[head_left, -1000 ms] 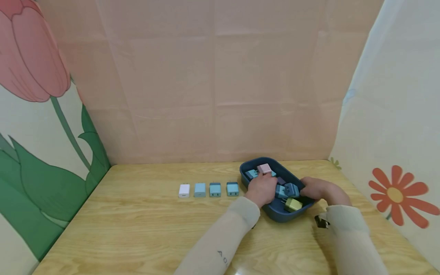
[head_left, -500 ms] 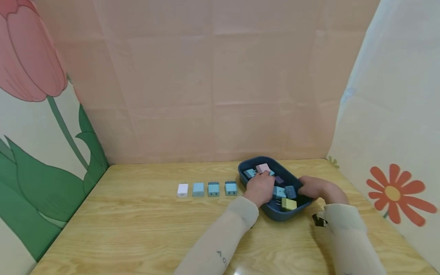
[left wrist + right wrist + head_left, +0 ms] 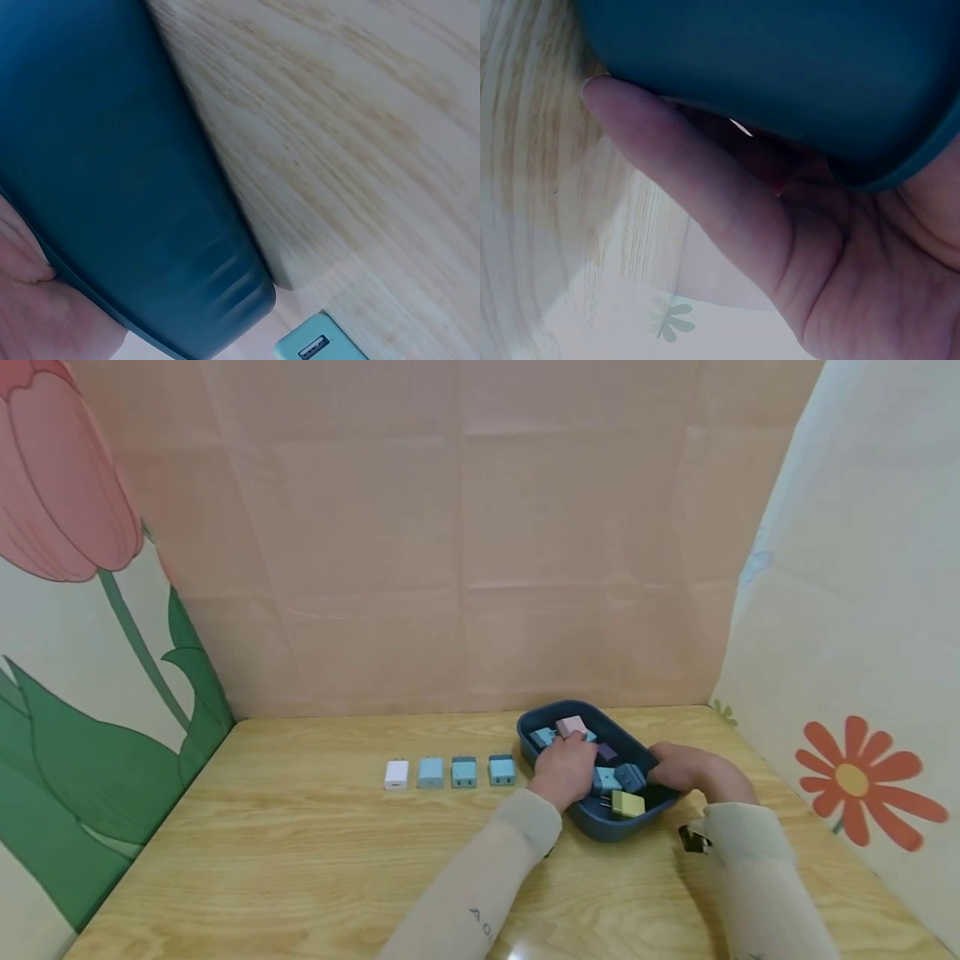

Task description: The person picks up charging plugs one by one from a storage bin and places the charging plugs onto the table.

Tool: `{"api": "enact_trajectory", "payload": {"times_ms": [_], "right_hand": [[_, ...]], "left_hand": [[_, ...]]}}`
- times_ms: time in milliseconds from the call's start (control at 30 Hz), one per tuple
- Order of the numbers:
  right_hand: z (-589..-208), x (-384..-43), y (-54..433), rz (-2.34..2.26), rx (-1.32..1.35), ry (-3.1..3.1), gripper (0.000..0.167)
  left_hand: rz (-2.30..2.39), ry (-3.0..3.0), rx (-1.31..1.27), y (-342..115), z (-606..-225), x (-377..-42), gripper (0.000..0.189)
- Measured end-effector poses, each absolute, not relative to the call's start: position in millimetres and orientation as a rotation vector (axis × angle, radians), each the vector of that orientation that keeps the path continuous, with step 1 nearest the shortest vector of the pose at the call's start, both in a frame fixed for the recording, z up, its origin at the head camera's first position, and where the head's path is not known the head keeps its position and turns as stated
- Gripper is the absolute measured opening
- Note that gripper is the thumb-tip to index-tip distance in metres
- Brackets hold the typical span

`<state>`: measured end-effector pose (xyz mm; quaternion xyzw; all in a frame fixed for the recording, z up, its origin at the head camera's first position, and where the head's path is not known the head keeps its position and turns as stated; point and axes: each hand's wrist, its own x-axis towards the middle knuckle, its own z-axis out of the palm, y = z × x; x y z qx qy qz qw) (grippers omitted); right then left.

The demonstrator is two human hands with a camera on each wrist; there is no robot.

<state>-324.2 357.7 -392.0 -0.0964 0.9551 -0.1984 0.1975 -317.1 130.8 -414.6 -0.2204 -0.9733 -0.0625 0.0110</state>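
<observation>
A dark blue oblong basket (image 3: 609,832) stands at the right of the table with several plug chargers inside. My left hand (image 3: 564,770) reaches over its left rim, fingers down among the chargers beside a pink charger (image 3: 572,725) and a light blue charger (image 3: 542,737). Its fingertips are hidden, so whether it pinches one cannot be seen. My right hand (image 3: 681,767) grips the basket's right rim; in the right wrist view the thumb (image 3: 682,161) lies along the outer wall. Near the front of the basket lie a yellow-green charger (image 3: 628,804) and a dark blue charger (image 3: 630,777).
Left of the basket, a row of chargers lies on the wooden table (image 3: 300,860): a white charger (image 3: 396,775), a light blue charger (image 3: 431,773), and two-tone blue chargers (image 3: 464,772). A pink backdrop (image 3: 450,568) rises behind the table, and a flowered sheet (image 3: 847,635) hangs at the right.
The dark blue charger in the basket has shifted and tilted among the others. Both hands keep about the same places; the head view has turned slightly.
</observation>
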Motion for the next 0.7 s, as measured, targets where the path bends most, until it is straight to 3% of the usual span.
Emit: {"api": "enact_trajectory", "payload": {"times_ms": [700], "right_hand": [[-391.8, -325.7, 357.3, -0.53, -0.28, 2.678, 0.031]], "left_hand": [[-0.184, -3.049, -0.62, 133.4, -418.4, -319.7, 0.024]]}}
